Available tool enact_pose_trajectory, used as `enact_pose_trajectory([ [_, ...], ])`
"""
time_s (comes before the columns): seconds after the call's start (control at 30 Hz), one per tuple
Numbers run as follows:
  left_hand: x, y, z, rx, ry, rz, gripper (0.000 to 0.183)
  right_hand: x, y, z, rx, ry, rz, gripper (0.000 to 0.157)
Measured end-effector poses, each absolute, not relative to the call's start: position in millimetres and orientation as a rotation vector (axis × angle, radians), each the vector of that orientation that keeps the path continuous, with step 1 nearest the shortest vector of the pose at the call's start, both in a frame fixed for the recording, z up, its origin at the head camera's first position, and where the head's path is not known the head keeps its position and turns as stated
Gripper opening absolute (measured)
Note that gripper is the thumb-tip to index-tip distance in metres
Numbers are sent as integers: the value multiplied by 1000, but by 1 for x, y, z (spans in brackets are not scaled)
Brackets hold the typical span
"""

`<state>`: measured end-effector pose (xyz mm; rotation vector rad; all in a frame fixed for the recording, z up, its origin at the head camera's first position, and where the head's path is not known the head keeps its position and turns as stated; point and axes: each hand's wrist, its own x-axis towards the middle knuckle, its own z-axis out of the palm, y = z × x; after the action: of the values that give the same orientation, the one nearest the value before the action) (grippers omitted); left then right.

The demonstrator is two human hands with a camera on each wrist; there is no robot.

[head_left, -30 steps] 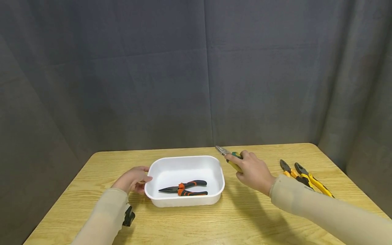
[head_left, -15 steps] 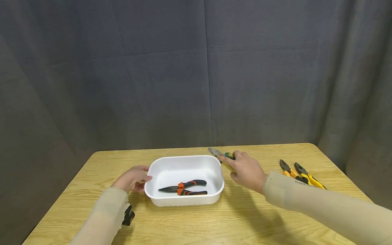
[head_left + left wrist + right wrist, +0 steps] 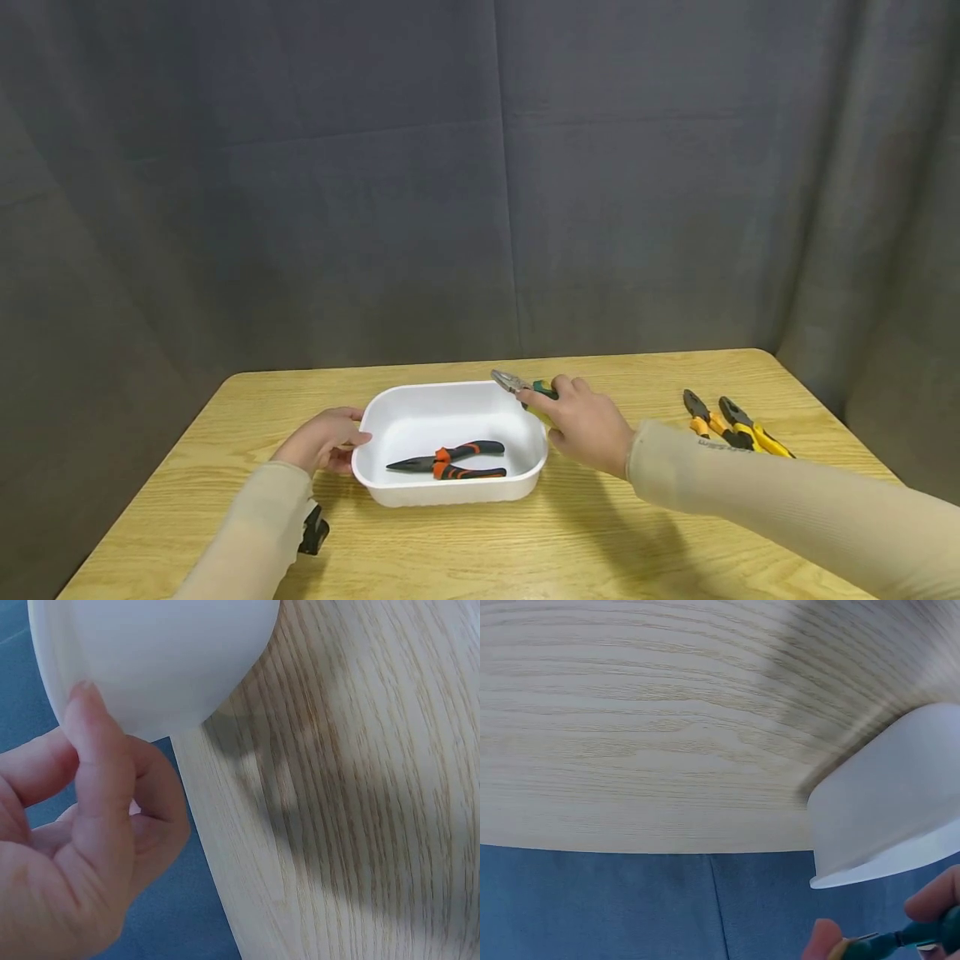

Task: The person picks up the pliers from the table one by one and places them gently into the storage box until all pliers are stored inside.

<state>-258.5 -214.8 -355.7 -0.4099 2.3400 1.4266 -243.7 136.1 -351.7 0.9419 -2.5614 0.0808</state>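
A white plastic tray (image 3: 457,494) stands on the wooden table, its left end pinched between the thumb and fingers of my left hand (image 3: 322,437). The left wrist view shows that thumb lying on the tray's rim. Inside the tray lie long-nose pliers (image 3: 450,462) with black and orange handles, tip pointing left. My right hand (image 3: 592,421) grips combination pliers (image 3: 512,382) with green and yellow handles, their metal head over the tray's far right corner. In the right wrist view only fingertips (image 3: 821,939) and part of the green handle (image 3: 877,946) show.
Two more pairs of pliers, one with orange and black handles (image 3: 705,412) and one with yellow and black (image 3: 753,425), lie at the table's right, partly hidden by my right sleeve (image 3: 750,492). A dark grey curtain (image 3: 375,208) hangs behind the table's far edge.
My right hand has moved left with the combination pliers, from beside the tray to over its far right corner. My left hand and the tray have stayed nearly still.
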Motion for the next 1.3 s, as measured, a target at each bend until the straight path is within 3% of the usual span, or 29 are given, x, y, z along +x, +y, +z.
enact_pose_trajectory([
  [1.3, -258, -215, -357, -396, 2374, 1419, 45, -264, 94, -347, 1212, -2349, -222, 49],
])
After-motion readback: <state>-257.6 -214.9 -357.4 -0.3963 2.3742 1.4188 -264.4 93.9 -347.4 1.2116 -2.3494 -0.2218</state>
